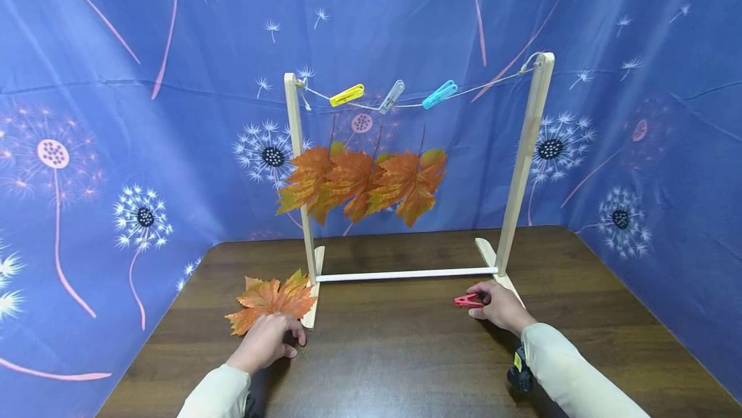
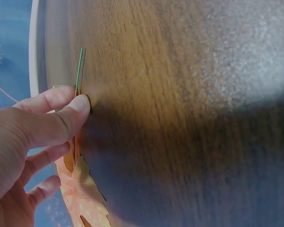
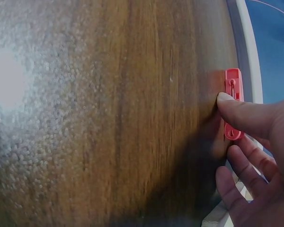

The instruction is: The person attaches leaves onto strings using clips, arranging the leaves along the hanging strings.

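Observation:
On the left of the table lies an orange artificial maple leaf (image 1: 272, 299). My left hand (image 1: 266, 342) pinches its thin stem (image 2: 79, 71) between thumb and forefinger, the green tip sticking out past them. At the right, near the wooden frame's foot, my right hand (image 1: 503, 305) holds a red clothespin (image 1: 467, 301) by thumb and fingers. In the right wrist view the thumb lies across the middle of that clothespin (image 3: 233, 78). Three similar leaves (image 1: 353, 180) hang from a string (image 1: 487, 85), under a yellow clothespin (image 1: 346, 95), a grey clothespin (image 1: 391, 96) and a blue clothespin (image 1: 440, 94).
The string sags between two wooden posts (image 1: 526, 160) of a stand. A white crossbar (image 1: 406, 274) joins the posts low down, above the brown wooden table (image 1: 394, 353). Behind hangs a blue cloth (image 1: 406, 19) printed with dandelions.

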Demonstrator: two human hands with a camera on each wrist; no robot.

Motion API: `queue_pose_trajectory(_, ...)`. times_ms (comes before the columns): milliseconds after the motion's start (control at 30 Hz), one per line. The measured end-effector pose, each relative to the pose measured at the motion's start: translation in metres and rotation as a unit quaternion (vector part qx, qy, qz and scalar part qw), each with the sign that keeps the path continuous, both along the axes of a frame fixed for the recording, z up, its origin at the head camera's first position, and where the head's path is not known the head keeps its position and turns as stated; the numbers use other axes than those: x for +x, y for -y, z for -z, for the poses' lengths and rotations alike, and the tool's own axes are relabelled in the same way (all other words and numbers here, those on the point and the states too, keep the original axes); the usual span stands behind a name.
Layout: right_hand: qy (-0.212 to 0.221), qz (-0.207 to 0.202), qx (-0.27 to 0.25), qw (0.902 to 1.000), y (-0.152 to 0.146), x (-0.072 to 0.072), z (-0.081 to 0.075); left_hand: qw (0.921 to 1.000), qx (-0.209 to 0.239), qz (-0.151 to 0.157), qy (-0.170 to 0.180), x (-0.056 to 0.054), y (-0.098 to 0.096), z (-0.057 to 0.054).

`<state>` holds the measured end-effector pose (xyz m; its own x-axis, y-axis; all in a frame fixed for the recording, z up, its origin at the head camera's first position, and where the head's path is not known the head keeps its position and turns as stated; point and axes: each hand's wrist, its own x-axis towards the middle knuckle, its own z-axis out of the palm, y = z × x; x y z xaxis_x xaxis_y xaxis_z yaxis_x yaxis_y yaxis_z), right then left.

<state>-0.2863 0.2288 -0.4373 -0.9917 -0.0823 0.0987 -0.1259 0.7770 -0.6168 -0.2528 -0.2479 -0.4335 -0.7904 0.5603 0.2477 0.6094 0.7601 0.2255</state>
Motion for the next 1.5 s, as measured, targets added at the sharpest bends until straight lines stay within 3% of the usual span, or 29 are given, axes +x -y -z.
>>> queue_pose_trajectory(267,0.008,0.0,0.0,1.0,0.001,0.005,0.007,1.0,0.003,0.001,-0.005,0.005,0.002,0.006)
queue_pose_trajectory(633,-0.006,0.006,-0.002,1.0,0.003,0.008,0.011,0.9999,-0.009,0.001,-0.014,0.003,0.003,0.004)
queue_pose_trajectory(1100,-0.034,-0.004,0.02,0.9992,0.012,0.004,0.009,0.9979,-0.019,0.043,-0.045,0.0,0.013,-0.001)
queue_pose_trajectory(1333,-0.053,-0.021,0.049,0.9972,0.005,0.005,0.01,0.9962,-0.044,0.044,-0.061,0.0,0.006,-0.003)
queue_pose_trajectory(1500,-0.046,-0.012,0.017,0.9987,-0.005,0.006,0.009,0.9959,-0.042,0.047,-0.066,-0.002,-0.002,-0.006)
